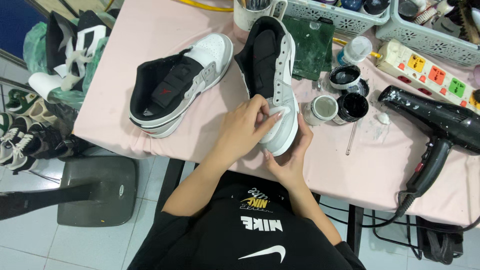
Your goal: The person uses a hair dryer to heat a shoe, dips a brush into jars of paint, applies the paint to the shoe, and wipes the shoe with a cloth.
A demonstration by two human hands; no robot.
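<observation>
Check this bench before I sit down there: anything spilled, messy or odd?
Yes. The black hair dryer is flecked with white specks, and white smears and a blob mark the pink table cover beside the open paint jars. Both hands hold a grey sneaker.

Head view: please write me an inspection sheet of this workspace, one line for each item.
Surface: pink table, paint specks at right.
Job's things: grey-white sneaker on its side; second sneaker lies apart.
Clutter: open paint jars, black hair dryer, power strip, baskets.
Grips: left hand presses the sneaker's toe; right hand supports it from below.
Cables: dryer cord hangs off the table edge.
Surroundings: more shoes on tiled floor, left.
</observation>
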